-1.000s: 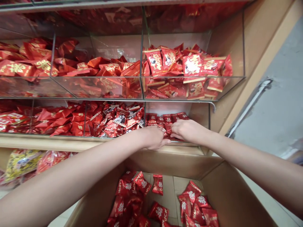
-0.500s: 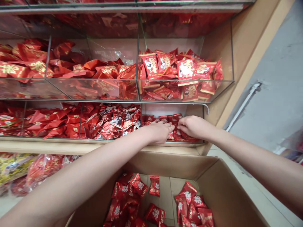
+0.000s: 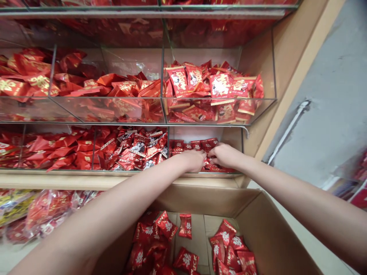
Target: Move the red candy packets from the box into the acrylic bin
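My left hand [image 3: 195, 160] reaches into the lower right shelf compartment, lying over small red wrapped candies [image 3: 210, 143] with its fingers loosely apart. From the other side, my right hand [image 3: 224, 156] comes in close to it, fingers curled down around a red candy there; the fingertips are partly hidden. Below the hands stands an open cardboard box [image 3: 252, 200]. In it lie two loose heaps of matching red candies [image 3: 233, 250], with a single candy [image 3: 185, 225] between them.
Clear dividers [image 3: 163, 88] split the shelves into compartments of red-wrapped sweets [image 3: 222, 86]. A clear front lip edges the lower shelf [image 3: 120, 181]. Bagged goods [image 3: 48, 208] lie below on the left. A grey wall [image 3: 318, 76] stands at the right.
My right hand has moved left, closer to my left hand, and the left fingers have bent down over the candies. The view has shifted slightly.
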Demonstrator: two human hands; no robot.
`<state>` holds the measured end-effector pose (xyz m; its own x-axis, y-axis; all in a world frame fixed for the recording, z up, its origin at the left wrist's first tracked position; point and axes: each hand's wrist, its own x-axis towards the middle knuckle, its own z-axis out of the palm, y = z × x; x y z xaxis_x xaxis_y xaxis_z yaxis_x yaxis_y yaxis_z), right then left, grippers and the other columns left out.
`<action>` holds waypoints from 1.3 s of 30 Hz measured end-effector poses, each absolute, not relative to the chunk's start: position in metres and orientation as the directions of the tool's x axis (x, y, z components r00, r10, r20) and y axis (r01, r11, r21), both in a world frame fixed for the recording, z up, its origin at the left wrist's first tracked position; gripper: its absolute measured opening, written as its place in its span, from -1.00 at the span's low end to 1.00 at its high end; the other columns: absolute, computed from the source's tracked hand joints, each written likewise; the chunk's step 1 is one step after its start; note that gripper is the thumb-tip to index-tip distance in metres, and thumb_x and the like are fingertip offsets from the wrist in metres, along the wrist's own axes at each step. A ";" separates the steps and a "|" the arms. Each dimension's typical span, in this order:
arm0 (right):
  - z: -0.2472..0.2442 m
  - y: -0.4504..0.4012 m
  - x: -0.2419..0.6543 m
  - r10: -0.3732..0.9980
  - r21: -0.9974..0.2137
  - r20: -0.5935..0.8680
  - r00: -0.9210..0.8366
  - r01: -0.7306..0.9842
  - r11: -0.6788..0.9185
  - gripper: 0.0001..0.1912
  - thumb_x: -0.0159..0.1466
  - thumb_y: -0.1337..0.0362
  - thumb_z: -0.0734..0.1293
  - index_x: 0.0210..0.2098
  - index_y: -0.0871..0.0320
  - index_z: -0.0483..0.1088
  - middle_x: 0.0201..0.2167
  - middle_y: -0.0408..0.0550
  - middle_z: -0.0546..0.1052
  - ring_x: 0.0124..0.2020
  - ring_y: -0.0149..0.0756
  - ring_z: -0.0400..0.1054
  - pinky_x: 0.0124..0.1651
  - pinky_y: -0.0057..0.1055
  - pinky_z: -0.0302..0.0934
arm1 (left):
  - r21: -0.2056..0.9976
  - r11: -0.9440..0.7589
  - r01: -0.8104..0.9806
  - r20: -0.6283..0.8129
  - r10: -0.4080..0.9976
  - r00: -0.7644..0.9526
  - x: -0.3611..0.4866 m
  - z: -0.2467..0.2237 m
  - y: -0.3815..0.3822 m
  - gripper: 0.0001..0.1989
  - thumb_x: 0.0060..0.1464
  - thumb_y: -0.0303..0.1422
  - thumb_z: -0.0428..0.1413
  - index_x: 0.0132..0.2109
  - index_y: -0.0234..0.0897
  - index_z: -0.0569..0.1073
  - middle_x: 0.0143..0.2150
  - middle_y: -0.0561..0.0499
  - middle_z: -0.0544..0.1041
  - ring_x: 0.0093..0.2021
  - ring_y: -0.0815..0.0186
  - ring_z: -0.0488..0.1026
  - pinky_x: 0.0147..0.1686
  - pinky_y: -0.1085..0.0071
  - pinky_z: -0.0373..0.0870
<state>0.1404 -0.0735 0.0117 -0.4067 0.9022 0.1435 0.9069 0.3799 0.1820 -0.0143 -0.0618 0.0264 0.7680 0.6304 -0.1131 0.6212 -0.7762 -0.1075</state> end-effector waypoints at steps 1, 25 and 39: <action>0.012 -0.072 0.140 0.906 0.172 0.136 -0.402 0.910 0.378 -0.83 0.06 0.25 0.28 -0.39 0.13 0.48 -0.50 -0.02 0.51 -0.35 -0.25 0.35 -0.33 -0.45 0.12 | -0.105 -0.777 0.621 -0.115 0.630 0.768 -0.014 0.026 -0.062 -0.58 0.08 -0.30 -0.10 0.09 -0.36 0.21 0.11 -0.21 0.27 0.02 0.17 0.30 -0.06 0.36 0.22; -0.134 -0.239 0.023 0.593 -0.462 -0.641 -0.488 0.862 0.210 -0.35 0.04 0.29 0.26 0.14 0.15 0.10 0.07 0.23 0.25 0.03 0.01 0.21 -0.08 -0.19 0.19 | 0.050 -0.934 0.354 0.289 0.353 0.890 -0.062 0.046 -0.128 -0.66 0.12 -0.37 -0.12 0.03 -0.30 0.31 0.01 -0.07 0.39 0.00 0.29 0.31 0.00 0.32 0.20; -0.109 -0.222 0.011 0.484 -0.367 -0.693 -0.534 0.839 0.401 -0.67 0.02 0.49 0.26 -0.20 0.26 0.45 -0.25 0.03 0.53 -0.29 -0.24 0.41 -0.45 -0.56 0.17 | 0.303 -0.935 0.183 0.306 0.277 0.911 -0.076 0.022 -0.145 -0.74 0.07 -0.47 -0.05 -0.10 -0.32 0.43 -0.16 -0.06 0.51 -0.17 0.36 0.43 -0.14 0.39 0.35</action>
